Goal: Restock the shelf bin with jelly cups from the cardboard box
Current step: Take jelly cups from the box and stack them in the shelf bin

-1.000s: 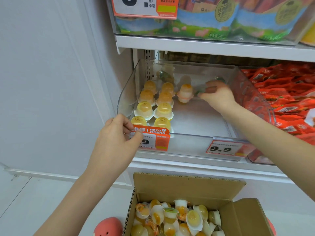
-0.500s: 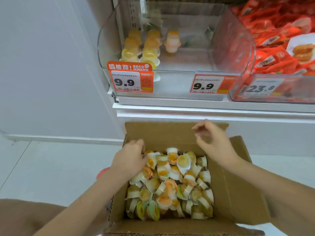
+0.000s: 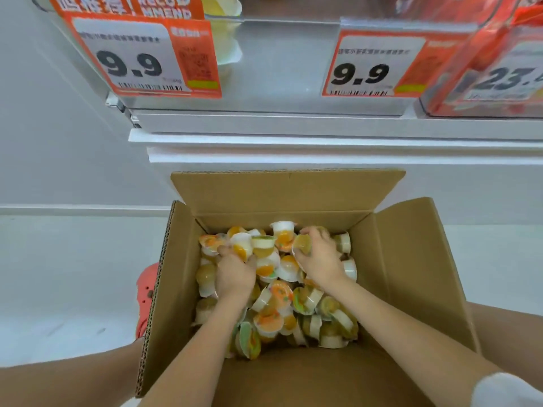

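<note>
An open cardboard box [image 3: 411, 259] stands on the floor below the shelf, holding a loose heap of several jelly cups [image 3: 276, 312] in yellow, orange and green. Both my hands are down inside it. My left hand [image 3: 235, 274] curls its fingers around a white-and-orange jelly cup [image 3: 242, 248] at the heap's back left. My right hand [image 3: 320, 257] grips a yellow jelly cup [image 3: 302, 245] near the back middle. The clear shelf bin [image 3: 279, 69] shows only its front wall at the top of the view, with a yellow cup [image 3: 224, 39] behind it.
Two orange 9.9 price tags [image 3: 141, 57] [image 3: 370, 66] hang on the bin's front. A neighbouring bin with red packets [image 3: 484, 69] sits at the right, tagged 23. A pink shoe [image 3: 147, 292] stands left of the box. White floor lies on both sides.
The view has tilted down from the shelf to the box. Both hands left the bin, dropped into the box, and now close on jelly cups in the heap.
</note>
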Tool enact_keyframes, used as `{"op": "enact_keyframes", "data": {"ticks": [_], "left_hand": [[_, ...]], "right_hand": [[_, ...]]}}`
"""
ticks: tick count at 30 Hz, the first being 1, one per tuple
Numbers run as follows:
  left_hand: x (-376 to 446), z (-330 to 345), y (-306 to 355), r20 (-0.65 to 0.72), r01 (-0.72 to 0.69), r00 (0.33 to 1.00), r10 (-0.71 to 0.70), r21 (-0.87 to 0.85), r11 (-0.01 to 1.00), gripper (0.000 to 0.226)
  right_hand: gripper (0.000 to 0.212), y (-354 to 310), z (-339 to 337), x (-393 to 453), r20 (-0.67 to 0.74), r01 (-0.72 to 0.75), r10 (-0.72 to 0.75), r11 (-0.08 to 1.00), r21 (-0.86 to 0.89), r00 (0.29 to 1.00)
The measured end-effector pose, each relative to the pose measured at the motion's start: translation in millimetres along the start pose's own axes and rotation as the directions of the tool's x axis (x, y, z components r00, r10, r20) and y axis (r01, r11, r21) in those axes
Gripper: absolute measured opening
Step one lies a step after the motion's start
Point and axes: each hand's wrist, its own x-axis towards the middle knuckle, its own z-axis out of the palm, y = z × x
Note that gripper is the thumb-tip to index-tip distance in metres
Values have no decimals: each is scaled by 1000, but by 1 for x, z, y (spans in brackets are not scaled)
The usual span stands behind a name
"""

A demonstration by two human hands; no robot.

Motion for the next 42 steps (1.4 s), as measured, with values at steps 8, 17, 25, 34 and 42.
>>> {"op": "enact_keyframes", "data": {"ticks": [8, 17, 25, 34, 42], "left_hand": [[1, 10, 6, -94, 72, 992, -85, -130, 989, 58], [-9, -13, -5, 173, 233, 972, -160, -600, 765, 12], [-31, -54, 12, 463, 448, 884, -66, -800, 400, 28], [-71, -126, 65, 529, 416, 832, 164, -793, 445, 35], [-125, -207, 136, 635, 377, 712, 302, -707, 599, 40]], "right_hand": [[54, -17, 18, 31, -3, -161, 163, 977, -138, 987], [58, -28, 23, 48, 58, -334, 334, 942, -13, 941], [46, -11, 16, 18, -22, -105, 112, 972, 211, 993], [41, -57, -87, -35, 159, 97, -227, 813, 575, 961], [43, -113, -214, -101, 52, 351, -501, 672, 652, 864]]}}
